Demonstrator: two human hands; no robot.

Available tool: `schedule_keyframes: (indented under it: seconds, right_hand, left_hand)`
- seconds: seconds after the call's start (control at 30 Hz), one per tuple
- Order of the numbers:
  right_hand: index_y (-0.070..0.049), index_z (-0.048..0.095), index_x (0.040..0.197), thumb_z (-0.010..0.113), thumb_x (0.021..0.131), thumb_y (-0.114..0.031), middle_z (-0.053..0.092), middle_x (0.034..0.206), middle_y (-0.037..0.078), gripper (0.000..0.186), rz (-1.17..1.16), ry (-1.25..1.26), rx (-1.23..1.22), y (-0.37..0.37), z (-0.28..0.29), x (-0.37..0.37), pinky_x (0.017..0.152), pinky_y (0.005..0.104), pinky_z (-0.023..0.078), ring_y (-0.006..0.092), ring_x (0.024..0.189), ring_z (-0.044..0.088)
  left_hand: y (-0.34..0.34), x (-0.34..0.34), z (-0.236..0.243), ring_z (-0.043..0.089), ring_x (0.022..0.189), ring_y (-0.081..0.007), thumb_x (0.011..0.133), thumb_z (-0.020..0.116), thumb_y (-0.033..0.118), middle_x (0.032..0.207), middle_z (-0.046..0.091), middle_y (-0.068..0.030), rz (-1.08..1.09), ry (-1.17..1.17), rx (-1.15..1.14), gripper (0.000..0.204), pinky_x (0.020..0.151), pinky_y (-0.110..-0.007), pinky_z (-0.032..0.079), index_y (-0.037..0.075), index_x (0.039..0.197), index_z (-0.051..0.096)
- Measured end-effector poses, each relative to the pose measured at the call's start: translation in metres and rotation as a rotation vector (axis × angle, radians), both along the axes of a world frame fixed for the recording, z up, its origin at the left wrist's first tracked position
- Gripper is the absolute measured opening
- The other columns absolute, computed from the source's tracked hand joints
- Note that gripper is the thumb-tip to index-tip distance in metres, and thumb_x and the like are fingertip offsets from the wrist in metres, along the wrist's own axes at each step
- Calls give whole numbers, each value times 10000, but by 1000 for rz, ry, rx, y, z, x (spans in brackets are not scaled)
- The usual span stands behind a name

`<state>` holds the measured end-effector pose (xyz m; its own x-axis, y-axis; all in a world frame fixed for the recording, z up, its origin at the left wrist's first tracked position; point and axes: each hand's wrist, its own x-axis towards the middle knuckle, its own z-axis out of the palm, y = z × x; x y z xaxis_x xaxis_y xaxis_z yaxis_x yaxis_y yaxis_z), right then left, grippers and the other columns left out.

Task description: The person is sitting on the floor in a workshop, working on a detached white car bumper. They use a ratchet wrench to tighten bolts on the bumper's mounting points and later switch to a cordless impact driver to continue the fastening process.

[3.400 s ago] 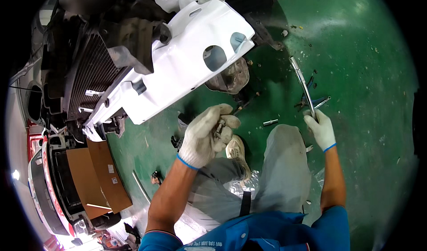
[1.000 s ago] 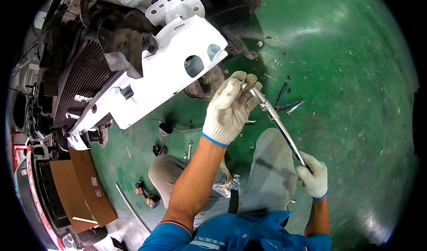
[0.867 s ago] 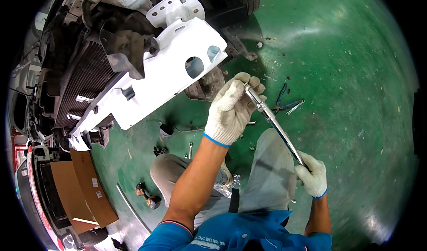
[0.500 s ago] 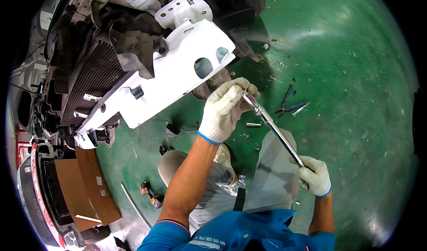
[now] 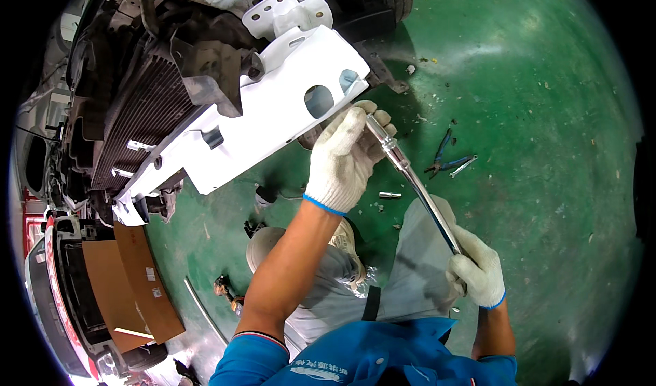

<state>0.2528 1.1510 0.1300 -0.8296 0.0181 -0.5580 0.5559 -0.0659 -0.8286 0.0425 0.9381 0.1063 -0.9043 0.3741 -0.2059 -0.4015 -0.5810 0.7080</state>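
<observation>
A long chrome socket wrench (image 5: 429,201) slants across my front, its socket end up and to the left. My right hand (image 5: 480,270), in a white knitted glove, is wrapped round the lower end of its handle. At the other end, my gloved left hand (image 5: 336,168) has its thumb beside the socket (image 5: 376,126) and its fingers bent behind it. Just beyond the left hand is a white metal panel (image 5: 266,116) mounted on the front of a partly stripped vehicle. The left fingertips lie close to the panel's lower edge; whether they touch it I cannot tell.
On the green floor (image 5: 526,201) lie a loose socket (image 5: 390,195), blue-handled pliers (image 5: 447,162) and a small spanner (image 5: 464,166). A cordless power tool (image 5: 224,287), a metal bar (image 5: 203,307) and a cardboard box (image 5: 133,283) are at the lower left. The finned radiator (image 5: 147,116) sits behind the panel.
The wrench has shifted slightly up and left with both hands. The left fingers now sit lower behind the socket, whose end shows more fully.
</observation>
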Motion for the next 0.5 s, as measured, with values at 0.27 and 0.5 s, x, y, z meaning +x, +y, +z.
schedule_keyframes:
  seconds: [0.27,0.5]
  right_hand:
    - [-5,475,1529,556,876,-95,658,757,63,664,-7,82,16,-20,24,-24,541,246,456,85,548,547]
    - [15,439,1543,564,875,-90,688,831,100,688,9,234,105,-28,34,-32,656,271,521,118,666,629]
  left_hand:
    - [11,5,12,693,1003,-269,1031,655,343,1124,711,-146,-9,-63,-108,406,855,-428,566,61,1318,597]
    - [10,-9,13,703,939,-265,1023,661,373,1087,715,-143,10,-68,-109,423,813,-417,579,47,1287,603]
